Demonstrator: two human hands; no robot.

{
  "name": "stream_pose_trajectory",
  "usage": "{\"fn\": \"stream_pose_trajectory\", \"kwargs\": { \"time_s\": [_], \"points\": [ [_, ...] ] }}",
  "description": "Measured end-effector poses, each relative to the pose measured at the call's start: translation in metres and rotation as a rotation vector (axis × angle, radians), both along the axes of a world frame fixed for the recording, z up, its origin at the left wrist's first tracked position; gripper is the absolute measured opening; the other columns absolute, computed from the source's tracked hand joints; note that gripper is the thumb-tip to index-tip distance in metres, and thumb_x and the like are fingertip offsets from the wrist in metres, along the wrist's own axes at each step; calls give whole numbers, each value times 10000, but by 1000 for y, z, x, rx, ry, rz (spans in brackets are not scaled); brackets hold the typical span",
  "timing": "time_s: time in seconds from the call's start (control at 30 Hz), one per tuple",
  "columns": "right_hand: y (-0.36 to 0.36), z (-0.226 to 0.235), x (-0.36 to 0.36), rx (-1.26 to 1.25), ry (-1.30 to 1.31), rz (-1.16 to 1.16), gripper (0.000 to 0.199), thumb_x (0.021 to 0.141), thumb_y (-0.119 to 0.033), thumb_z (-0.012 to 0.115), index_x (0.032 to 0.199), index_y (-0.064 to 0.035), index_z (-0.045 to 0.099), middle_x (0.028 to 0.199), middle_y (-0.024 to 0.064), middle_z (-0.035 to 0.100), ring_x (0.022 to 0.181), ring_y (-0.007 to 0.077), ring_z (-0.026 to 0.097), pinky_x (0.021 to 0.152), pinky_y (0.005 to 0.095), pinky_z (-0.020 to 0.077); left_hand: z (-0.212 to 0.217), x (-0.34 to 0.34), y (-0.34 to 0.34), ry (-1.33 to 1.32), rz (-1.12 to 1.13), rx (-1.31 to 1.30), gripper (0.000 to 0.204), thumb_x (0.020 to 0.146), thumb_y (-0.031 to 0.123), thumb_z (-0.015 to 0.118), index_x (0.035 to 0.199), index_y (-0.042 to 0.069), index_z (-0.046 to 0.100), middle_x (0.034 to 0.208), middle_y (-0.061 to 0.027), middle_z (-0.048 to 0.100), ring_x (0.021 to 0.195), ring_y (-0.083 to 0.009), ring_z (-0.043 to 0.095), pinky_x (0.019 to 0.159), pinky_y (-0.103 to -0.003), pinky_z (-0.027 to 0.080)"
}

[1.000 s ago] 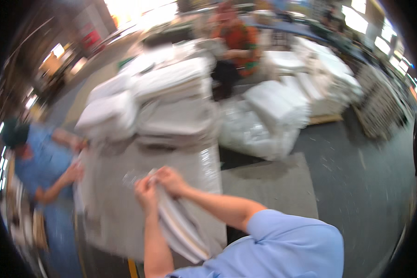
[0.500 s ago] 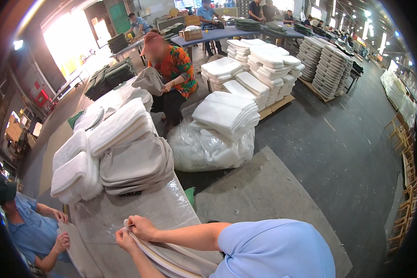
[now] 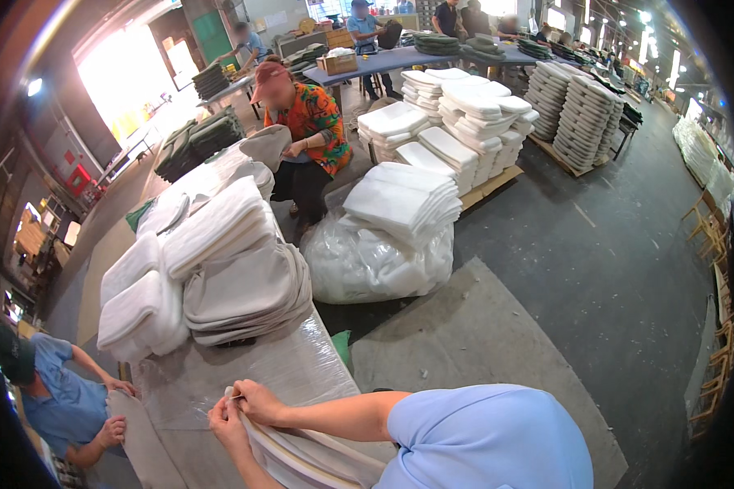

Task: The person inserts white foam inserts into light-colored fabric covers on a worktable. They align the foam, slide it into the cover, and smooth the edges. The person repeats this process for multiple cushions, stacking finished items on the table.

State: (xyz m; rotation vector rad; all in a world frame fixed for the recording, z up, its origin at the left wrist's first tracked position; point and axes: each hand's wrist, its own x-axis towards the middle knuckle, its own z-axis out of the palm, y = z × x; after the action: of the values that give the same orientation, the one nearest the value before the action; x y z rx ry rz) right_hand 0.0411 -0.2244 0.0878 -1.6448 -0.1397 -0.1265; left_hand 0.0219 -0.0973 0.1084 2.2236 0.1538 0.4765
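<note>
Left hand: fingers folded in, thumb and fingertips pinching the near edge of the cloth's narrow end; no gap shows between them

Right hand: just beside the left and a little farther out, fingers curled shut on the same end; the two grips sit close together, probably so that the short stretch between them is held taut and steady

Grey cloth piece: runs from the pinched tip back toward the wearer's body, its pale, yellow-lined edge uppermost; the long part hangs loose over the near table edge and the forearm, likely because only the tip needs control

Table: covered in clear plastic, perhaps to keep pale fabric clean and let it slide

Stack of grey covers: lies flat beyond the hands, seemingly placed within easy reach

White pads: laid on and beside that stack, apparently grouped to leave the near end for handling

Co-worker in blue: at the left, both hands on the edge of a grey panel, which hangs lengthwise

Clear plastic bag: bulges on the floor past the table, with folded white sheets resting on top
</note>
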Motion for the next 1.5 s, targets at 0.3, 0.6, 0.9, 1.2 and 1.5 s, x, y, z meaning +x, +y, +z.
{"fn": "stream_pose_trajectory", "kwargs": {
  "time_s": [0.3, 0.6, 0.9, 1.2, 1.5],
  "points": [
    [-3, 10, -3, -11, 12, 49, 153, 965, -137, 626, 1048, -9, 634, 1066, 237, 677, 1029, 444, 669, 887, 502, 530, -6, 14, 5, -28, 154, -271, 92, 987, 100, 725, 970, 11, 709, 823, -24, 656, 746, -186, 633, 716, -341, 545],
    [-8, -4, 1, -79, -8, 8, 167, 968, -147, 620, 1076, -21, 625, 1086, 235, 667, 1027, 448, 665, 894, 518, 531, 6, 3, 19, 136, 87, -583, 98, 1029, 124, 683, 1071, 36, 694, 884, -17, 654, 696, -109, 595, 624, -263, 520],
    [1, 1, -4, -48, -4, 26, 174, 967, -160, 628, 1066, -17, 631, 1079, 229, 666, 1048, 440, 661, 899, 503, 527, 0, 10, 9, 84, 127, -10, 123, 960, 74, 721, 1024, -30, 720, 933, -73, 704, 820, -213, 652, 801, -388, 565],
    [-11, -3, -2, -40, 6, 13, 129, 955, -114, 638, 1043, -19, 637, 1060, 217, 669, 1028, 419, 656, 905, 486, 526, -4, -63, 117, 72, 438, -754, 259, 1064, 142, 603, 1307, 54, 586, 1059, -93, 680, 781, -174, 615, 695, -321, 567],
    [-7, -19, 0, -192, -97, 160, 216, 861, -9, 607, 1059, -52, 680, 985, 123, 663, 967, 286, 644, 907, 400, 511, -97, -338, 160, -98, 978, -1142, 550, 999, 48, 669, 1477, 43, 400, 1443, -273, 553, 1213, -406, 627, 1047, -510, 554]
  ]
}}
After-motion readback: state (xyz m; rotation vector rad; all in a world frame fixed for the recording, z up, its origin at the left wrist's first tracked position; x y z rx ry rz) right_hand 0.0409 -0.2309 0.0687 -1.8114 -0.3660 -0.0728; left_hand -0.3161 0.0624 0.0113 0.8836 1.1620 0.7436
